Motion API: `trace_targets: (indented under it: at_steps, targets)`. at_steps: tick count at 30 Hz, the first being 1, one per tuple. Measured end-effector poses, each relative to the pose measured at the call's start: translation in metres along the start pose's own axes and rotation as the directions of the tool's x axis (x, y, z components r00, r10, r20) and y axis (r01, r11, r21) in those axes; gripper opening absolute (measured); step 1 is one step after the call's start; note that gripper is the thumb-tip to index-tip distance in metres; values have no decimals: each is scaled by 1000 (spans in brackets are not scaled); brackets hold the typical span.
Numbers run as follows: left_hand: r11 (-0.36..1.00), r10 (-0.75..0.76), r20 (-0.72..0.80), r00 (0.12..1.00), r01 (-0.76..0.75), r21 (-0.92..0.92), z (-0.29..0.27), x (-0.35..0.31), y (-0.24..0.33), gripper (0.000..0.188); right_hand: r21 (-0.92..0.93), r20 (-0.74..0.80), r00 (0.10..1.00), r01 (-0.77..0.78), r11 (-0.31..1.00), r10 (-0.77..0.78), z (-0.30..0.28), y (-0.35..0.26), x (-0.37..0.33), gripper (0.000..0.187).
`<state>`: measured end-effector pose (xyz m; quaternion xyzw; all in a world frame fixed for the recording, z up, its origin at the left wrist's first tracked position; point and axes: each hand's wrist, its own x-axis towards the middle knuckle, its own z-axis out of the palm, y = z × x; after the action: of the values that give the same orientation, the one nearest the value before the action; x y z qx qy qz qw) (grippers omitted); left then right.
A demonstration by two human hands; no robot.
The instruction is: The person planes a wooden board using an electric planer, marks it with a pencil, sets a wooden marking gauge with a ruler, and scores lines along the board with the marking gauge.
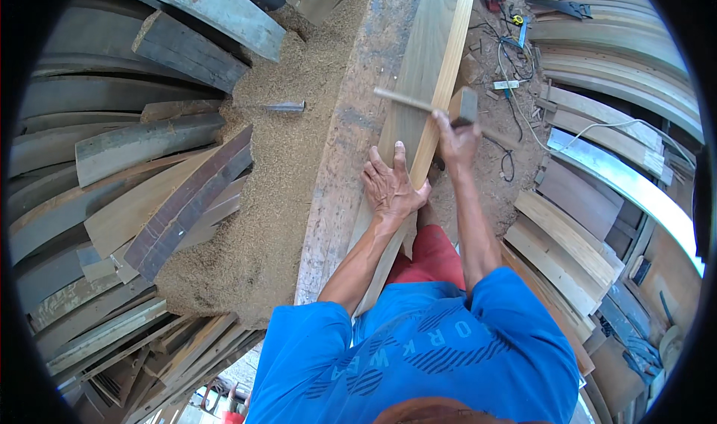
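Note:
A long wooden plank [417, 73] lies lengthwise on the workbench, its pale narrow edge [446, 77] facing up to the right. My left hand [390, 181] presses on the plank, fingers spread over its broad face and thumb at the pale edge. Farther up, my right hand [457, 144] is closed on what looks like a wooden marking gauge, with a block [467, 104] beside the plank. Its thin rod [403, 99] reaches left across the plank. Motion blurs part of the right hand, and some of its fingers are hidden.
The worn wooden bench [336, 178] runs away from me. Sawdust [276, 178] covers the floor to its left, with stacked boards [142, 151] beyond. On the right lie cables [515, 58], a yellow tape measure [517, 19], and more stacked timber [571, 234].

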<state>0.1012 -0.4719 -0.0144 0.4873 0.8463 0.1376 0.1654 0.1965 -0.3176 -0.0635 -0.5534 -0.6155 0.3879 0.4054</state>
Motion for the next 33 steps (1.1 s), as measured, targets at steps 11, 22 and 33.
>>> trace_targets:
  at_steps: [11,22,33]
  targets:
    - [999,26,8,1000,-26,40,-7,4,5,108,-288,-189,957,159,944,-218,17,3,73,43]
    - [991,-121,-193,974,128,25,12,126,15,33,-164,-164,973,134,977,-161,24,-17,41,61]
    - [994,-98,-227,969,105,23,21,125,22,39,-195,-66,998,-36,980,23,21,-2,179,69]
